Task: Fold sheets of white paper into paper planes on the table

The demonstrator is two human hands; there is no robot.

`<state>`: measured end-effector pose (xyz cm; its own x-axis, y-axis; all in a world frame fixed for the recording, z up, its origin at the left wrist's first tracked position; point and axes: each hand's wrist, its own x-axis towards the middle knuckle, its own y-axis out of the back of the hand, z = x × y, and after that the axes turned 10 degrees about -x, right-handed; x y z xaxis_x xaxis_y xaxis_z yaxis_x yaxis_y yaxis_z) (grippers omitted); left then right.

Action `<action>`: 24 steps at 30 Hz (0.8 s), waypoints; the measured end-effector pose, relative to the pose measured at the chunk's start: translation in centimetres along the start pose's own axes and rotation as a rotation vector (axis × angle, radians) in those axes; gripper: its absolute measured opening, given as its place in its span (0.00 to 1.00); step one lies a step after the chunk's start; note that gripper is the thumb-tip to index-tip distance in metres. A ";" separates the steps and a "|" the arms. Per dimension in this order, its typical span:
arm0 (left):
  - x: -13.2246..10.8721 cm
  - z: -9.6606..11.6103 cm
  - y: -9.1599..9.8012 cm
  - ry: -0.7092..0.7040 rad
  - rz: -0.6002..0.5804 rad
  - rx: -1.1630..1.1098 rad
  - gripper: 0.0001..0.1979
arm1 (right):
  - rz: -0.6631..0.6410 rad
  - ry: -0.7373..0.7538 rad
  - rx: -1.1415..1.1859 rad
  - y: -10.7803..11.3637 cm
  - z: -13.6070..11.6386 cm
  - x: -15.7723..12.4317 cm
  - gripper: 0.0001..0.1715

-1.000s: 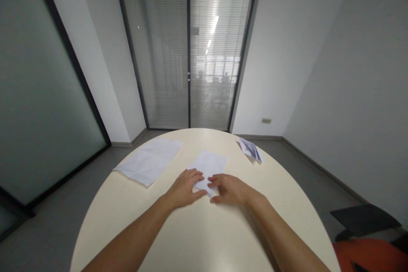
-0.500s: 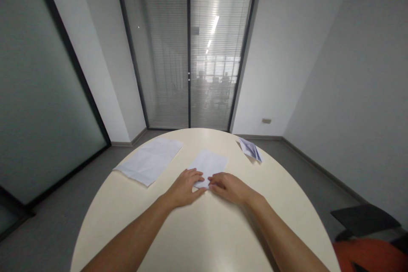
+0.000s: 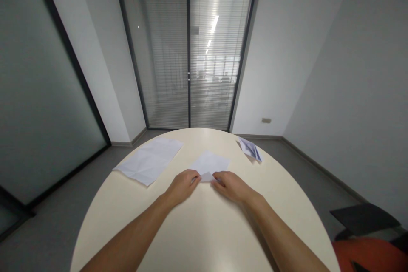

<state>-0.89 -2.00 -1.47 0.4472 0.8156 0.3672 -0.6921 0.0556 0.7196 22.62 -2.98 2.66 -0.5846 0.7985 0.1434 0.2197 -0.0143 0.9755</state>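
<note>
A small white sheet of paper (image 3: 210,162) lies on the table in front of me, its near edge folded up into a flap with a greyish, pointed shape. My left hand (image 3: 184,185) is closed at the flap's left end, thumb and fingers pinching the paper. At the right end, my right hand (image 3: 230,183) grips the same fold between thumb and curled fingers. The parts of the paper under the fingertips are hidden.
A larger creased white sheet (image 3: 149,159) lies to the left on the round cream table (image 3: 204,225). Near the far right edge rests a folded paper piece (image 3: 250,150) with dark shading. An orange and black chair (image 3: 366,250) stands at lower right.
The paper's near edge has come up into a folded flap. Both hands have gone from lying flatter on the paper to pinching the fold's two ends, the left drawing slightly back.
</note>
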 end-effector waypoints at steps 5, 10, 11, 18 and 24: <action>0.1 0.0 0.0 0.024 0.019 0.021 0.12 | 0.006 -0.057 0.006 -0.2 -0.1 0.1 0.12; 0.2 0.0 0.0 0.044 0.025 0.028 0.12 | 0.066 -0.084 0.050 -0.9 0.3 0.0 0.32; 0.2 -0.1 0.0 0.048 0.029 0.028 0.11 | 0.067 -0.089 0.049 -1.1 0.4 0.0 0.34; 0.2 -0.8 -0.3 0.064 0.049 0.041 0.09 | 0.093 -0.054 0.075 -2.2 1.2 0.0 0.45; 0.2 -1.0 -0.3 0.071 0.062 0.039 0.11 | 0.127 0.048 0.070 -2.1 1.5 -0.2 0.39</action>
<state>-1.15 -1.34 -2.20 0.3620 0.8556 0.3700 -0.6939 -0.0177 0.7198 23.39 -2.22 0.33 -0.5852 0.7629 0.2748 0.3473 -0.0704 0.9351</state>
